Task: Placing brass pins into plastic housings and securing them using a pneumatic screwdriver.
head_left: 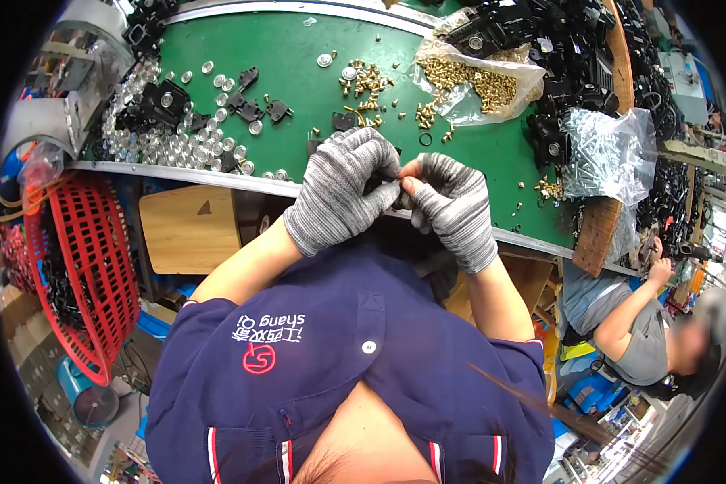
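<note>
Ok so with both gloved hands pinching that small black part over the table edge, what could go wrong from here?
1. The small black part is held between the left hand and right hand right over the metal edge of the green table; a slip could send it to the floor.
2. The thick grey knitted gloves may dull the feel for such a small piece.
3. Loose brass fittings lie scattered near the hands; a sweep of the wrist could knock some off.

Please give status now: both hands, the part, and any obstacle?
Left hand and right hand both pinch small black part. Above green table edge. Nothing in the way.
</note>
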Demonstrator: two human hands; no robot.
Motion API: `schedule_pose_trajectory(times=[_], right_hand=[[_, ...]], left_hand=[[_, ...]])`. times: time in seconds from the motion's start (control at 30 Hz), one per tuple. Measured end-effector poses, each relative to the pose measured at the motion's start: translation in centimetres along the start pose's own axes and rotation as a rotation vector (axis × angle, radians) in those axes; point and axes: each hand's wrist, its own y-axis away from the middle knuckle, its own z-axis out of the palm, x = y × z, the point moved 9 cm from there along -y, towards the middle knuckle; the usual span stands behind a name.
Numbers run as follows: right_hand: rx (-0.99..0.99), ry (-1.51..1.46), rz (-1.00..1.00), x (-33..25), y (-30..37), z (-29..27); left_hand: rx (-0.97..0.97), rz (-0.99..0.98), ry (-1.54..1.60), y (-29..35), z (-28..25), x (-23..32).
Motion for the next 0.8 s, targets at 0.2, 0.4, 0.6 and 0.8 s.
schedule_pose_trajectory(times=[0.2,0.4,0.6,0.8], right_hand=[[0.009,0.114,-0.239,-5.2,-1.7,-1.6],[0.480,0.443,-1.322,-22.4,-2.2,2.5],[1.077,0.766,-1.144,-24.0,-14.2,2.2],[0.443,0.118,-0.657,-24.2,-22.7,-2.0]], left_hand=[[0.077,0.001,0.043,0.3,-0.2,-0.4],[0.015,0.056,-0.059,0.3,-0.5,0.5],[-0.002,0.070,-0.064,0.0,0.2,0.6],[0.008,0.094,-0.037,-0.1,0.1,0.7]])
